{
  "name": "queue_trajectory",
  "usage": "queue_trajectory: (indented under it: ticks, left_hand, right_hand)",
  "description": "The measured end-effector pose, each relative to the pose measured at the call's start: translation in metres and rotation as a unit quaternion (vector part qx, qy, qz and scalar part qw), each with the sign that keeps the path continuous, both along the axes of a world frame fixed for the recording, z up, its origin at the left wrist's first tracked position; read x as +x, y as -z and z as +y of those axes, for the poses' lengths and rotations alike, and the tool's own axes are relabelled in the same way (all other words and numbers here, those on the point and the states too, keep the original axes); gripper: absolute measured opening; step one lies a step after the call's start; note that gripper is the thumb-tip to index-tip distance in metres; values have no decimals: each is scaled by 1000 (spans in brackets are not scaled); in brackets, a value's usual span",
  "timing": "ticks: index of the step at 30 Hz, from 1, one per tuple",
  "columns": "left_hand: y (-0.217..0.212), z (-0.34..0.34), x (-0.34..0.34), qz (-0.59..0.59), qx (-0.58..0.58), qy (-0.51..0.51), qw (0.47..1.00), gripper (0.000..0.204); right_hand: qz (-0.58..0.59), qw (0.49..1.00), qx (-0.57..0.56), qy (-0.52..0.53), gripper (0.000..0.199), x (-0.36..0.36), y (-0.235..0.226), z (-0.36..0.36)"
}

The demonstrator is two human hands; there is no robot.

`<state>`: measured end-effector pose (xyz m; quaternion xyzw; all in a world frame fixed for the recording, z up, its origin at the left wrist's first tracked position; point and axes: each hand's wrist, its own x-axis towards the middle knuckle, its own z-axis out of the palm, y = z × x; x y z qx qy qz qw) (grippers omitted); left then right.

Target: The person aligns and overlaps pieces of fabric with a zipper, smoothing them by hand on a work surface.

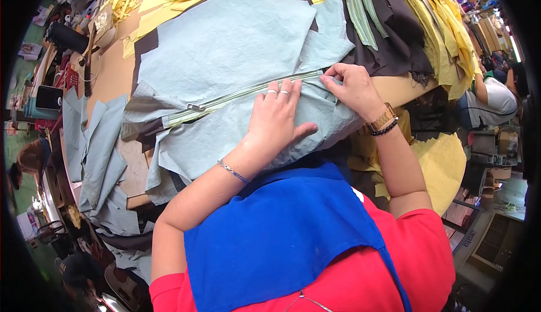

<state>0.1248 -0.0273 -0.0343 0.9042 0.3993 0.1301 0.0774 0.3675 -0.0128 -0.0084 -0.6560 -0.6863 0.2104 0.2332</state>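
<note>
A long green-striped zipper (pixel 236 99) runs slantwise across light blue fabric (pixel 225 36) on the table. Its metal slider (pixel 195 107) sits toward the left end. My left hand (pixel 276 114) lies flat over the lower fabric, with the fingertips resting on the zipper tape and the thumb spread away. At the zipper's right end, my right hand (pixel 355 91) pinches the tape end between thumb and forefinger. Beneath the fingertips, the exact grip is partly hidden. Dark fabric shows under the blue layers at the left edge.
Loose green zippers (pixel 356 16) lie on dark cloth (pixel 394 30) at the far right. Yellow fabric (pixel 445 36) hangs over the table's right side. Blue pieces (pixel 101 148) drape off the left edge. A black cylinder (pixel 66 37) stands far left; a co-worker (pixel 490 100) sits at right.
</note>
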Motion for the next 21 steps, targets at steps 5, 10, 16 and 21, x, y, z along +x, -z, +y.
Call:
queue_trajectory:
  ticks: [5,10,16,21]
  left_hand:
    - [2,1,0,-4,4,-1,1000,101]
    - [1,2,1,1,-6,-1,1000,99]
    - [-4,1,2,15,-4,-1,1000,96]
    - [-1,5,3,5,4,7,1000,94]
  right_hand:
    - [6,1000,-10,-5,27,2,0,2]
    - [-12,1000,-10,-4,28,2,1,4]
    - [-9,1000,-19,0,29,1,0,7]
    - [-13,999,-47,8,26,0,0,10]
